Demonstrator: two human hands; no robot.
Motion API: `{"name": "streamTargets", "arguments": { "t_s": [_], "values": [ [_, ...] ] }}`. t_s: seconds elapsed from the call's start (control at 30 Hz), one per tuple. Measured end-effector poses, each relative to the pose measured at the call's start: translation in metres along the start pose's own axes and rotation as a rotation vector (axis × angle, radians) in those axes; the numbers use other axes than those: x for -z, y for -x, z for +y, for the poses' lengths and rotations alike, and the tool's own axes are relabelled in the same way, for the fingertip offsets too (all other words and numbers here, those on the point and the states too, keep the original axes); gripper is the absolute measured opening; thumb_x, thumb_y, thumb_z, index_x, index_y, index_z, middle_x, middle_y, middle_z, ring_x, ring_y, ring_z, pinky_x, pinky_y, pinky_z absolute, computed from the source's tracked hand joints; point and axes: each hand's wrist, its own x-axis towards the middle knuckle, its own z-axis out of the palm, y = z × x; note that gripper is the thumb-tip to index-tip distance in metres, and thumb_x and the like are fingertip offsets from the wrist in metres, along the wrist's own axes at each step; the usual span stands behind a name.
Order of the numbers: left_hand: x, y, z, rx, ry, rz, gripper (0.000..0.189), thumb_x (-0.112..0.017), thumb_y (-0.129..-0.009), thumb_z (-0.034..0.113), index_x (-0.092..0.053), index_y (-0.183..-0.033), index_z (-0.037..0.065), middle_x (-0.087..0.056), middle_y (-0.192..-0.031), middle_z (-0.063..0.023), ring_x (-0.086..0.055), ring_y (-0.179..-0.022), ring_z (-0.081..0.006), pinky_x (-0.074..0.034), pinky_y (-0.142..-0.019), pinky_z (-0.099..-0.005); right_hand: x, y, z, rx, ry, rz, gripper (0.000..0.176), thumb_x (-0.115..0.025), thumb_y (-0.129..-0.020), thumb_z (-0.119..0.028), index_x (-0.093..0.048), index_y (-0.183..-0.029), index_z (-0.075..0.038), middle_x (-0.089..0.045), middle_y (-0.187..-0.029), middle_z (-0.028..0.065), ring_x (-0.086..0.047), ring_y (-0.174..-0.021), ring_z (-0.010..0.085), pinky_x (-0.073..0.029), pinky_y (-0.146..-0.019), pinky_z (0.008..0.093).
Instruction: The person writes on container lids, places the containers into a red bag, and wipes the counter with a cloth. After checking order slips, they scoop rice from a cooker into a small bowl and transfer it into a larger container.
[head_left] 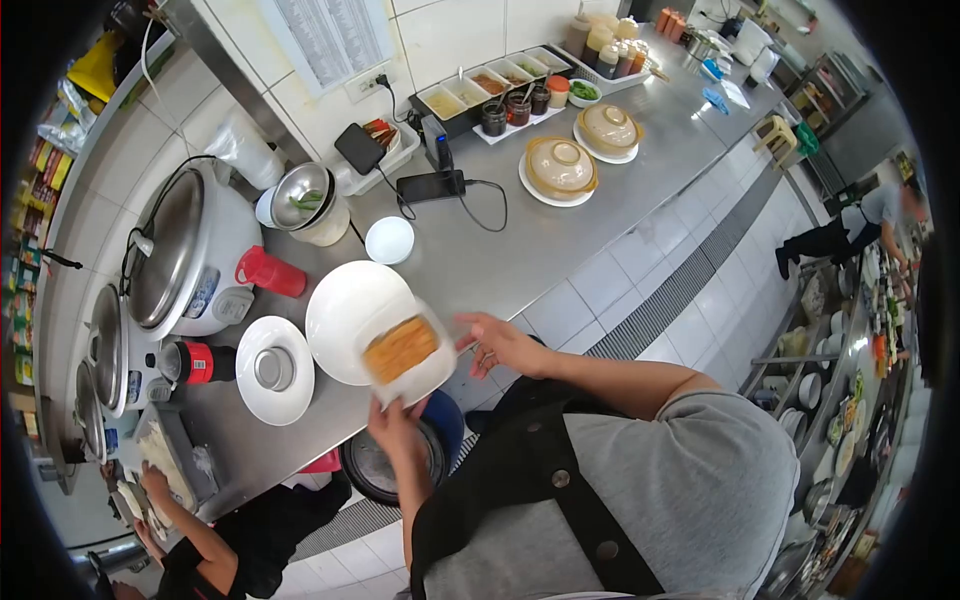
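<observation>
My left hand [395, 425] grips the near edge of a white square plate [440, 376], its thumb up on the rim. On that plate lies a golden-brown, ridged slab of food [401, 342], slightly blurred. At the plate's right side is my right hand [500, 345], its fingers apart and the fingertips right by the rim. A large white round plate [335, 305] sits on the steel counter, partly covered by the square plate. Left of it a white oval plate [262, 408] carries a small metal bowl [273, 369].
Two lidded clay pots [562, 165] [610, 128] stand farther along the counter, near sauce trays [470, 92]. A red cup [270, 272], a white bowl [389, 240] and rice cookers [170, 250] are leftward. Co-workers appear lower left [200, 540] and far right [870, 220].
</observation>
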Motion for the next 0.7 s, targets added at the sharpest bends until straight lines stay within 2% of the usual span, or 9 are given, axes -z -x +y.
{"name": "streamTargets", "arguments": {
  "t_s": [0.03, 0.13, 0.17, 0.3, 0.4, 0.43, 0.53, 0.57, 0.7],
  "values": [
    [-0.028, 0.0, -0.008, 0.036, -0.002, -0.058, 0.043, -0.048, -0.092, -0.003, -0.048, -0.135, -0.007, -0.064, -0.117, -0.0198, -0.069, -0.098, -0.0323, -0.063, -0.078, -0.0418, 0.01, 0.001, -0.006, 0.025, -0.055, 0.034, 0.053, -0.045, -0.104, -0.034, -0.034, -0.147, -0.004, -0.059, -0.114, 0.0165, -0.066, -0.077, 0.0203, -0.059, -0.07, 0.0353],
    [-0.099, -0.005, -0.04, 0.068, -0.017, -0.196, 0.041, -0.045, -0.094, -0.003, -0.048, -0.134, -0.007, -0.064, -0.117, -0.0194, -0.069, -0.098, -0.0313, -0.063, -0.082, -0.0415, 0.066, 0.004, -0.015, 0.102, -0.049, 0.137, 0.048, -0.041, -0.105, -0.024, -0.034, -0.148, -0.003, -0.058, -0.118, 0.0152, -0.066, -0.086, 0.0221, -0.059, -0.071, 0.0362],
    [-0.122, -0.006, -0.047, 0.059, -0.029, -0.235, 0.041, -0.045, -0.093, -0.004, -0.048, -0.134, -0.007, -0.064, -0.117, -0.0195, -0.069, -0.099, -0.0314, -0.063, -0.082, -0.0415, 0.084, 0.005, -0.02, 0.153, 0.01, 0.209, 0.045, -0.04, -0.103, -0.017, -0.036, -0.145, -0.002, -0.061, -0.11, 0.017, -0.067, -0.077, 0.023, -0.061, -0.064, 0.0339],
    [-0.213, -0.013, -0.075, 0.068, -0.063, -0.388, 0.046, -0.047, -0.096, -0.002, -0.041, -0.142, -0.004, -0.063, -0.118, -0.0201, -0.069, -0.1, -0.0309, -0.061, -0.087, -0.0405, 0.164, 0.021, -0.06, 0.207, 0.188, 0.355, 0.042, -0.04, -0.099, -0.009, -0.04, -0.14, 0.0, -0.061, -0.109, 0.0168, -0.068, -0.077, 0.0227, -0.061, -0.061, 0.0329],
    [-0.279, -0.012, -0.09, 0.126, -0.183, -0.61, 0.053, -0.047, -0.101, 0.003, -0.029, -0.151, 0.002, -0.063, -0.119, -0.02, -0.067, -0.107, -0.0298, -0.056, -0.095, -0.0409, 0.233, 0.039, -0.089, 0.233, 0.207, 0.481, 0.039, -0.041, -0.098, -0.006, -0.046, -0.135, 0.001, -0.064, -0.106, 0.0157, -0.069, -0.075, 0.0221, -0.061, -0.057, 0.0327],
    [-0.3, -0.005, -0.083, 0.145, -0.232, -0.751, 0.06, -0.047, -0.104, 0.012, -0.019, -0.157, 0.008, -0.064, -0.119, -0.0207, -0.065, -0.112, -0.029, -0.051, -0.1, -0.0398, 0.264, 0.044, -0.097, 0.255, 0.185, 0.514, 0.038, -0.041, -0.098, -0.006, -0.047, -0.134, 0.002, -0.065, -0.104, 0.0151, -0.069, -0.075, 0.0219, -0.061, -0.056, 0.0327],
    [-0.335, -0.012, -0.089, 0.232, -0.306, -1.016, 0.057, -0.044, -0.106, 0.017, -0.019, -0.157, 0.009, -0.065, -0.119, -0.02, -0.065, -0.112, -0.0282, -0.05, -0.1, -0.0385, 0.351, 0.058, -0.127, 0.427, 0.203, 0.732, 0.037, -0.041, -0.096, -0.003, -0.051, -0.13, 0.003, -0.069, -0.098, 0.0153, -0.07, -0.072, 0.0233, -0.06, -0.055, 0.0333],
    [-0.342, -0.015, -0.094, 0.246, -0.374, -1.036, 0.053, -0.043, -0.107, 0.021, -0.027, -0.155, 0.009, -0.066, -0.118, -0.0198, -0.064, -0.112, -0.027, -0.049, -0.101, -0.0393, 0.375, 0.064, -0.145, 0.468, 0.227, 0.827, 0.035, -0.042, -0.096, -0.004, -0.051, -0.128, 0.004, -0.069, -0.099, 0.0158, -0.07, -0.072, 0.0233, -0.061, -0.056, 0.0332],
    [-0.337, -0.022, -0.111, 0.257, -0.469, -0.938, 0.05, -0.052, -0.104, 0.024, -0.04, -0.15, 0.01, -0.067, -0.117, -0.0156, -0.066, -0.107, -0.0222, -0.051, -0.096, -0.0351, 0.473, 0.073, -0.216, 0.585, 0.241, 1.111, 0.027, -0.045, -0.097, -0.007, -0.052, -0.121, 0.005, -0.067, -0.103, 0.0175, -0.07, -0.071, 0.0244, -0.062, -0.057, 0.0326]
  ]
}}
